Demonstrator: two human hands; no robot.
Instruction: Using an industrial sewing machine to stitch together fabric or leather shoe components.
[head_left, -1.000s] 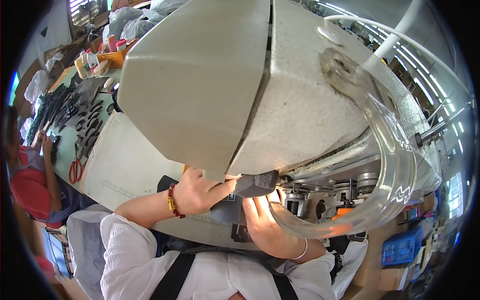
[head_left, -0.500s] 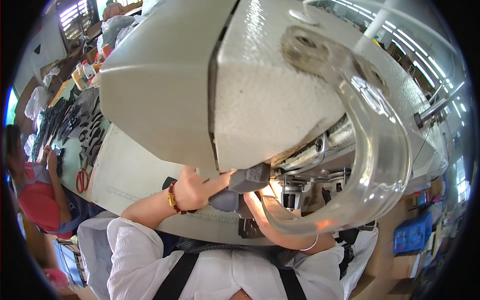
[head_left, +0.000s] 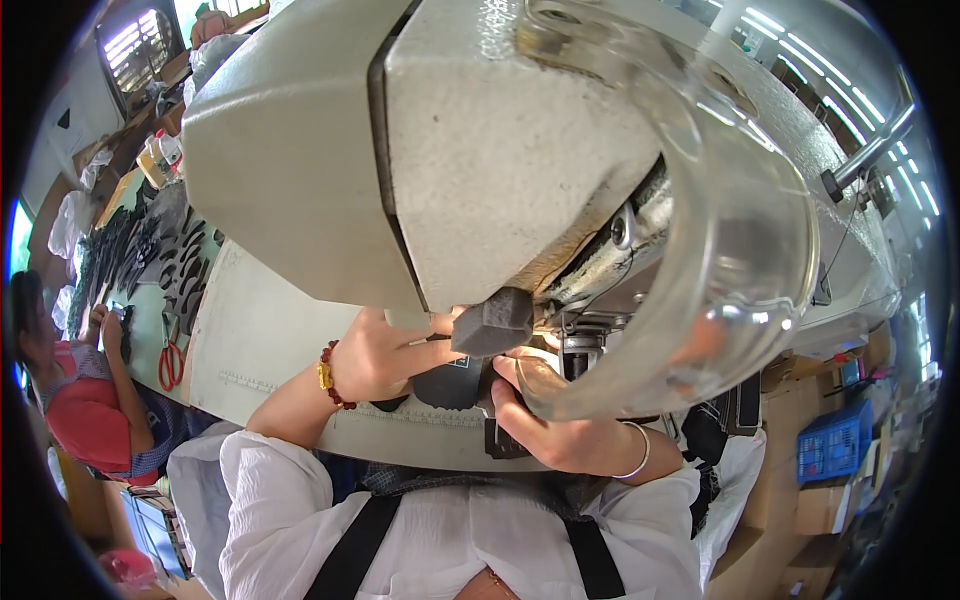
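Observation:
A pale sewing machine head fills the upper middle, with a curved clear plastic guard at its right. A dark grey foam block sits at the head's lower corner and hides some fingertips. Under it is a dark, rounded fabric piece with a small label. My left hand, wearing a beaded bracelet, grips that piece from the left, its thumb out of sight. My right hand, with a bangle, closes its fingers at the piece's right edge beside the lit needle area, partly behind the guard.
The pale machine table carries a printed ruler strip. At the left, a co-worker handles something at a table with red-handled scissors and many dark cut pieces. A blue basket stands on boxes at the right.
My view has shifted, so the machine appears further left and higher. My right hand has come up and left, its fingers now showing at the dark piece, which shows its label.

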